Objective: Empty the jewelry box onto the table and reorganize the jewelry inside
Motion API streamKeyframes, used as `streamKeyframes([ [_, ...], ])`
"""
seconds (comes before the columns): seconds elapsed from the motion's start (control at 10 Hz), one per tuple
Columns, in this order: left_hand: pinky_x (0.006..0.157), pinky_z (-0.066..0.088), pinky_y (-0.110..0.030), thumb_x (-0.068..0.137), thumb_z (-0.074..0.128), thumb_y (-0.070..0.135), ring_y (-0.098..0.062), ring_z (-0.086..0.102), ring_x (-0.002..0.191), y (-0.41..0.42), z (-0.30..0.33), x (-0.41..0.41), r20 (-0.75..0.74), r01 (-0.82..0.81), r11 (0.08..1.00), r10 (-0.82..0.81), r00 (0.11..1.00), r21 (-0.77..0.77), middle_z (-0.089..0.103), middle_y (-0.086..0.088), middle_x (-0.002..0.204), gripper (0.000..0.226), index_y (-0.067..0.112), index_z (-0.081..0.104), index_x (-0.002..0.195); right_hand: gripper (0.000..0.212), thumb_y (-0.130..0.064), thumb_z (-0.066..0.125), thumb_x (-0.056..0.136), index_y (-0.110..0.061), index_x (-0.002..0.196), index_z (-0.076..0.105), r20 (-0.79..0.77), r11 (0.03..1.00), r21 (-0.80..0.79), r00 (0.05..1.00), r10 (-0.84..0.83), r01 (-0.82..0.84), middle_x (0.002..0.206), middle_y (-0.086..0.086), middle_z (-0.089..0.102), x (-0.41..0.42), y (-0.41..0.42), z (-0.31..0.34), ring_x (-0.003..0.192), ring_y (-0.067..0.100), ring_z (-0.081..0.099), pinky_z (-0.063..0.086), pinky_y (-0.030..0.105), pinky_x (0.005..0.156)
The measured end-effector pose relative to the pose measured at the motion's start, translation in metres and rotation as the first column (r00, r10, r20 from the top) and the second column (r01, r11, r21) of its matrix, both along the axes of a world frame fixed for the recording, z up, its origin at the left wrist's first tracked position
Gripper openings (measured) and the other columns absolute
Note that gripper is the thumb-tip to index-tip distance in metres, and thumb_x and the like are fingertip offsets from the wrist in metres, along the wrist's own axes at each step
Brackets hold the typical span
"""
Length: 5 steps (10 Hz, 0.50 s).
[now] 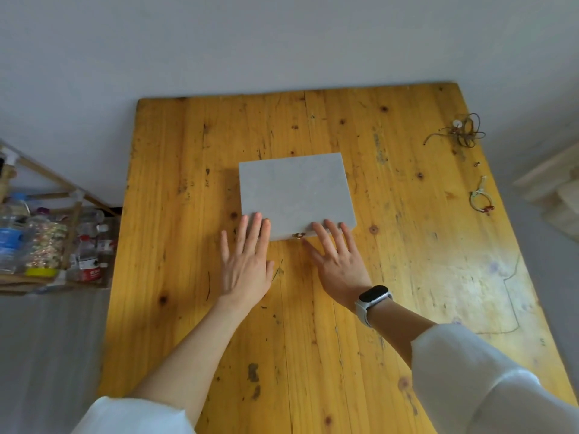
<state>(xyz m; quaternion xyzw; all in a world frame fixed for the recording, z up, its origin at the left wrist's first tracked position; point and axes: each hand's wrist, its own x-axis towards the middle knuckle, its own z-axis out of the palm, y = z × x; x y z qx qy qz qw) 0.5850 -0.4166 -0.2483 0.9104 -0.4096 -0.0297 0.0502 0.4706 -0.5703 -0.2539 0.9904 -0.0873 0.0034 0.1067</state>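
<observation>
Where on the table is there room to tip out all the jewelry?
Left of the closed jewelry box, the bare table runs to its left edge. Behind the box is free too. Far right is busier: a brown cord necklace and a bracelet.

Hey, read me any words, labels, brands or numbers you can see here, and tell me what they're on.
None can be read.
Bottle with red label: print too blurred to read.
Bottle with blue label: print too blurred.
Smartwatch: screen dark.
Grey jewelry box: lid shows no text.
</observation>
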Motion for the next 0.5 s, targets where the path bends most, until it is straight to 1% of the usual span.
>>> streamKeyframes([
  [0.1, 0.104, 0.011, -0.062, 0.071, 0.076, 0.033, -0.034, 0.019, 0.138, -0.002, 0.005, -0.015, -0.041, -0.088, 0.996, 0.089, 0.995, 0.017, 0.022, -0.015, 0.151, 0.091, 0.007, 0.027, 0.143, 0.029, -0.007, 0.059, 0.075, -0.014, 0.102, 0.068, -0.041, 0.968, 0.237, 0.996, -0.075, 0.083, 0.134, 0.016, 0.046, 0.004, 0.002, 0.026, 0.129, 0.037, 0.037, 0.023, 0.052, 0.111],
  [0.2, 0.106, 0.0, -0.061, 0.08, 0.062, 0.044, -0.034, 0.004, 0.141, -0.003, 0.015, -0.042, -0.127, -0.145, 0.989, 0.148, 0.981, 0.031, 0.001, -0.013, 0.154, 0.092, 0.018, 0.005, 0.147, 0.029, -0.008, 0.048, 0.088, -0.012, 0.113, 0.062, -0.056, 0.688, 0.683, 0.957, -0.284, 0.244, 0.126, 0.012, 0.054, 0.015, 0.002, 0.07, 0.122, 0.03, 0.043, 0.035, 0.042, 0.105],
  [0.3, 0.11, -0.005, -0.056, 0.089, 0.042, 0.055, -0.03, -0.018, 0.14, -0.009, 0.016, -0.064, -0.275, -0.126, 0.976, 0.172, 0.946, 0.176, -0.03, -0.005, 0.149, 0.085, 0.028, -0.016, 0.145, 0.024, -0.01, 0.046, 0.094, -0.009, 0.112, 0.061, -0.084, 0.199, 0.961, 0.891, -0.447, 0.191, 0.114, 0.006, 0.063, 0.026, -0.005, 0.144, 0.102, 0.014, 0.057, 0.046, 0.027, 0.091],
  [0.4, 0.111, 0.0, -0.057, 0.085, 0.048, 0.059, -0.03, -0.023, 0.139, -0.017, 0.019, -0.077, -0.402, -0.104, 0.964, 0.199, 0.894, 0.246, -0.029, -0.003, 0.151, 0.089, 0.032, -0.011, 0.146, 0.015, -0.013, 0.053, 0.091, -0.015, 0.098, 0.066, 0.036, -0.13, 0.985, 0.878, -0.477, -0.11, 0.089, 0.001, 0.068, 0.008, -0.007, 0.228, 0.085, 0.013, 0.06, 0.049, 0.023, 0.08],
  [0.5, 0.11, 0.001, -0.061, 0.08, 0.052, 0.063, -0.033, -0.024, 0.138, -0.022, 0.018, -0.079, -0.432, -0.044, 0.926, 0.216, 0.875, 0.374, -0.028, -0.005, 0.151, 0.097, 0.032, -0.013, 0.145, 0.016, -0.016, 0.054, 0.085, -0.018, 0.09, 0.069, 0.14, -0.256, 0.919, 0.855, -0.5, -0.301, 0.079, -0.001, 0.067, -0.008, -0.041, 0.31, 0.081, 0.015, 0.061, 0.05, 0.025, 0.076],
])
